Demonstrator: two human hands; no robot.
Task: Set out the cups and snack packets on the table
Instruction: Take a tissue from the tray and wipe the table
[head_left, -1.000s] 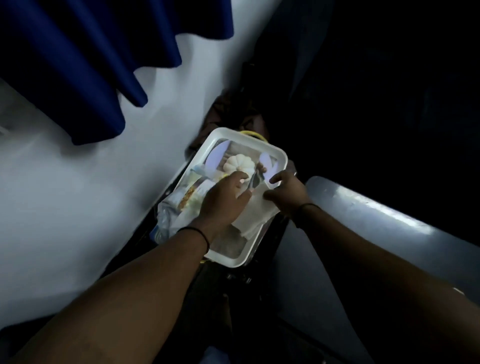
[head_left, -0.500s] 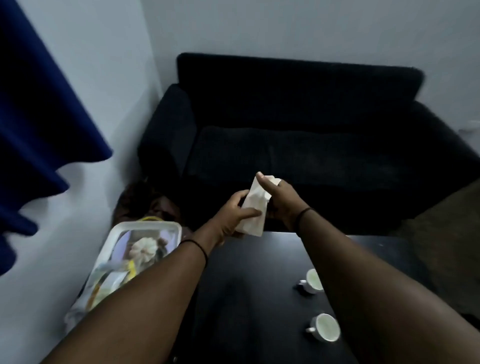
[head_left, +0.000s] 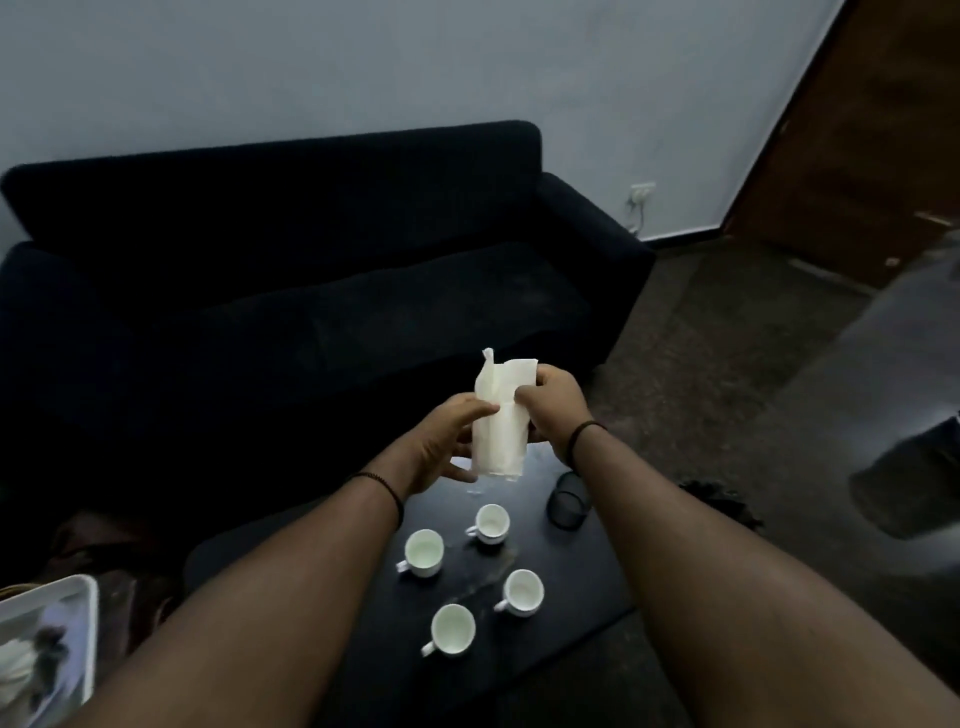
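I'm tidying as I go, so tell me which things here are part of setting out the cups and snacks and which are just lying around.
Part of the job:
- white packet, held by left hand and right hand
- four white cups on the black table
- white tray at lower left

Just lying about:
- dark round object on the table
- black sofa

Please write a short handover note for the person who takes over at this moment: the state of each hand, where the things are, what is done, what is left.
Left hand and right hand: both hold one white packet upright in the air, above the far end of the black table.
Done: four white cups stand upright on the table.
A dark round object stands at the far right of the table.
The white tray sits low at the left, off the table; its contents are unclear.
Left: put this packet down on the table, then check the tray for more.
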